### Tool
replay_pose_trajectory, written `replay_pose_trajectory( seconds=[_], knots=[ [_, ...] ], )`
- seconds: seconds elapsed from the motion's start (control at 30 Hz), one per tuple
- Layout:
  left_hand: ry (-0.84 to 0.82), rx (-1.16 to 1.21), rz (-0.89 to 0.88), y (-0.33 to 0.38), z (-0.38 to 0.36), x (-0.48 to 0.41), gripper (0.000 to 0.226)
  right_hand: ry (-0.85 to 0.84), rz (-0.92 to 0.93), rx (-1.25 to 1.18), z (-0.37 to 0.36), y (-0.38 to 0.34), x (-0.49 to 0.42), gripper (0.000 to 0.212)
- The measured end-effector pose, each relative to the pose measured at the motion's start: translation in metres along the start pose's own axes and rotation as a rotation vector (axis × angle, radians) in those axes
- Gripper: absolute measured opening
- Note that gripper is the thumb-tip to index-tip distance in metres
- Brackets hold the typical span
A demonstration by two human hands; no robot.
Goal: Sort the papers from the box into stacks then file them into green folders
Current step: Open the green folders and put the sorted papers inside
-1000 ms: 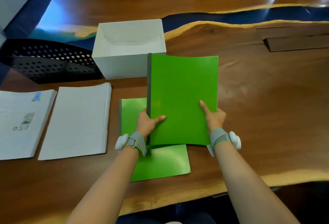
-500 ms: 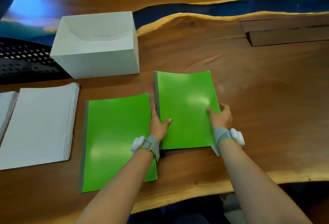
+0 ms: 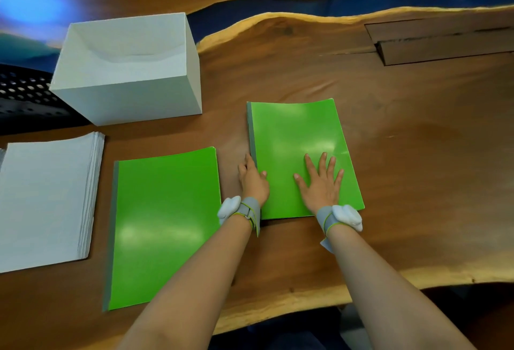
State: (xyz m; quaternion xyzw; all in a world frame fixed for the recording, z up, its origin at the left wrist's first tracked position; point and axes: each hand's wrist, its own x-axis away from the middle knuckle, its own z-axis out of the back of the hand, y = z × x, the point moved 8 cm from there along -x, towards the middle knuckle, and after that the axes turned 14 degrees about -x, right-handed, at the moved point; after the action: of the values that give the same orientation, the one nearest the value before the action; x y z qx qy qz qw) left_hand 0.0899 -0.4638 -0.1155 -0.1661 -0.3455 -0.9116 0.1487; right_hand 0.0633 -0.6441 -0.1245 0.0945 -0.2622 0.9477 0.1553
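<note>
Two green folders with grey spines lie shut on the wooden table. The right folder (image 3: 294, 130) lies flat under my hands. My right hand (image 3: 319, 182) presses flat on its cover with fingers spread. My left hand (image 3: 251, 180) lies along its spine edge, fingers straight beside the spine and the thumb on the cover. The left folder (image 3: 164, 224) lies apart, nearer the front edge. A thick stack of white papers (image 3: 47, 199) sits left of it. The white box (image 3: 125, 104) stands behind, and its inside looks empty.
A black perforated tray (image 3: 22, 93) stands at the far left behind the papers. A recessed wooden panel (image 3: 445, 43) sits at the back right. The table's wavy front edge (image 3: 306, 296) runs just below my forearms.
The folder I held up in both hands has come down flat on the table, right of the other folder. My right hand let go of its edge and spread flat on the cover.
</note>
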Motion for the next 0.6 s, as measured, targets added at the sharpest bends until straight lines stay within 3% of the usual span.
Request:
replay_pose_trajectory(
  seconds=[0.3, 0.47, 0.6],
  knots=[
    [-0.028, -0.109, -0.025, 0.009, 0.005, -0.003, 0.063, -0.043, -0.045, 0.048, 0.006, 0.008, -0.013, 0.063],
    [0.118, -0.09, -0.13, 0.002, 0.046, 0.011, 0.053, -0.018, -0.046, -0.024, 0.005, -0.006, -0.007, 0.058],
    [0.25, -0.165, -0.092, -0.033, 0.084, 0.026, 0.044, -0.005, 0.017, -0.11, -0.004, -0.038, 0.003, 0.056]
  ],
)
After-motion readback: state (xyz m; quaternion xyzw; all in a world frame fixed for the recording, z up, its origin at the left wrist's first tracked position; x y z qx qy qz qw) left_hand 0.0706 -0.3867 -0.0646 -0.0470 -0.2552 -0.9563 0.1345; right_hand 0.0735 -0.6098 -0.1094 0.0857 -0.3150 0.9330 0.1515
